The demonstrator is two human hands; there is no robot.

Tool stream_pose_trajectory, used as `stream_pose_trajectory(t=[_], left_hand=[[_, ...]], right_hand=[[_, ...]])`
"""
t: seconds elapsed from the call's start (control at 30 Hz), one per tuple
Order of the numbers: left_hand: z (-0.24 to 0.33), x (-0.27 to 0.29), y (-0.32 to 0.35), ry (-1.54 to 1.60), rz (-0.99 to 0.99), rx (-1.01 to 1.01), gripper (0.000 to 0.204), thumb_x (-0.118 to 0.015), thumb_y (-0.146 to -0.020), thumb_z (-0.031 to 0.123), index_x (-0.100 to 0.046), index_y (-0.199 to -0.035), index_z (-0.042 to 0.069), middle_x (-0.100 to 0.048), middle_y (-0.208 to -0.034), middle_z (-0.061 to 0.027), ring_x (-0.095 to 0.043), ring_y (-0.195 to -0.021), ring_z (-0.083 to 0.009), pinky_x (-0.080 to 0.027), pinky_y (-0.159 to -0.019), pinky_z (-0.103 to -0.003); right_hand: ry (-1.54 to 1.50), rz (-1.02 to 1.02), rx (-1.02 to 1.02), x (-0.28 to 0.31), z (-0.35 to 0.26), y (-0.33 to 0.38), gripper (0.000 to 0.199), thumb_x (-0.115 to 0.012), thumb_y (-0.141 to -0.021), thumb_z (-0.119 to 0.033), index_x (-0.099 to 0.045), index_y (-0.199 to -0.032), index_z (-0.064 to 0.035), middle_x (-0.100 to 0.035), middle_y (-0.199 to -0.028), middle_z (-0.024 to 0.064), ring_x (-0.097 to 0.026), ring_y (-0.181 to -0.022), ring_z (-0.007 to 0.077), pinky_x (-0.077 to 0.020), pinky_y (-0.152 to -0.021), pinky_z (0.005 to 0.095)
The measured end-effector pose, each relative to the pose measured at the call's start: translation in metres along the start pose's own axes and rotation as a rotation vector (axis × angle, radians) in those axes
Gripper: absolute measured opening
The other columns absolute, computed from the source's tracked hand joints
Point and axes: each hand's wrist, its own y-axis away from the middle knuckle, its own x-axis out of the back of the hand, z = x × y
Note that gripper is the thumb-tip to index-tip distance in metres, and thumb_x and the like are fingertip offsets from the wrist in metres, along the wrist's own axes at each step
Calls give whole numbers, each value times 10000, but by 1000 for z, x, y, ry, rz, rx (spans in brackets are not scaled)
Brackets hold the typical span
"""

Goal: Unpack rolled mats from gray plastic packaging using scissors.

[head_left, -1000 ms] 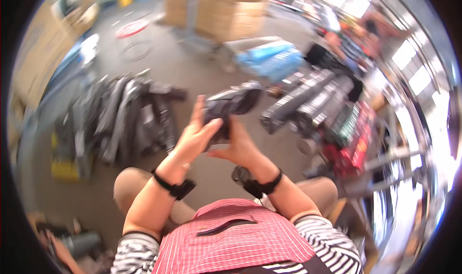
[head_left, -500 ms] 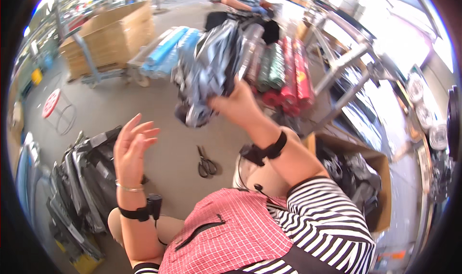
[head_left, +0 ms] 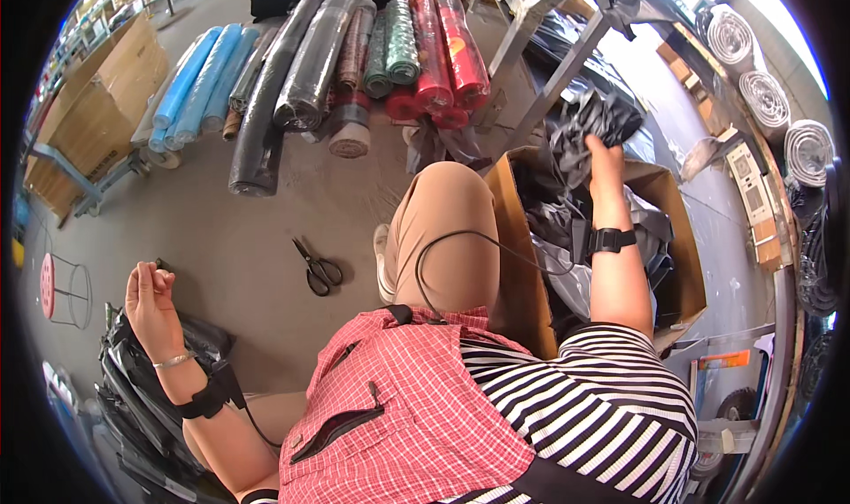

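Observation:
Crumpled dark plastic sheeting (head_left: 577, 130) hangs from my right hand (head_left: 606, 166), which grips it above an open cardboard box (head_left: 512, 225) on my right. More crumpled grey and black plastic (head_left: 575, 274) fills the box. My left hand (head_left: 154, 309) is raised on the left, its fingers curled together and nothing visible in them. Below it lies a pile of folded black plastic bundles (head_left: 133, 389). Black-handled scissors (head_left: 319, 269) rest on the floor between the pile and my knee.
Wrapped rolls in blue (head_left: 199, 88), black (head_left: 261, 141), green (head_left: 401, 48) and red (head_left: 460, 53) lie ahead on the floor. A metal frame (head_left: 540, 44) stands beyond the box. At far left are a red-topped stool (head_left: 49, 285) and a large carton (head_left: 88, 123) on a cart.
My right hand has swung from ahead to the right, bringing crumpled plastic over the box. My left hand has shifted left, and its spread fingers have curled. The view has turned.

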Motion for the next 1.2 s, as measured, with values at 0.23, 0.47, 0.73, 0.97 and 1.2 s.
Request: stream_pose_trajectory(t=[0.23,0.47,0.73,0.97,1.2], left_hand=[[4,-17,8,-123,134,73,152,-610,-954,142,-648,-958,-5,-626,-822,-33,-572,-710,-116,-510,-726,-272],[26,-25,27,-623,212,53,247,-610,-914,232,-682,-989,7,-687,-849,-86,-653,-795,-147,-504,-705,-285],[58,-8,26,-684,41,181,195,-609,-926,202,-677,-947,21,-677,-724,-18,-611,-708,-81,-471,-676,-259],[52,19,29,-651,63,168,200,-606,-927,217,-676,-945,31,-673,-716,-12,-598,-697,-83,-472,-689,-268],[56,20,39,-565,1,128,194,-594,-932,186,-663,-948,5,-666,-735,-41,-617,-703,-113,-489,-676,-289]], right_hand=[[1403,-277,-145,48,172,0,470,-608,-816,-216,-544,-1222,12,-628,-1127,294,-594,-1110,407,-465,-964,468],[1325,-820,130,-91,253,-29,370,-593,-842,-162,-606,-1190,-38,-654,-1108,251,-609,-1087,384,-469,-957,455],[1388,-859,309,-203,211,-41,352,-595,-854,-144,-620,-1197,-69,-653,-1127,237,-606,-1087,379,-455,-973,452],[1311,-801,454,-227,111,-28,341,-596,-865,-128,-632,-1203,-97,-652,-1144,225,-603,-1087,375,-442,-987,450],[1056,-748,652,-239,-54,2,336,-597,-876,-112,-644,-1209,-124,-652,-1161,213,-601,-1086,370,-428,-1001,447]])
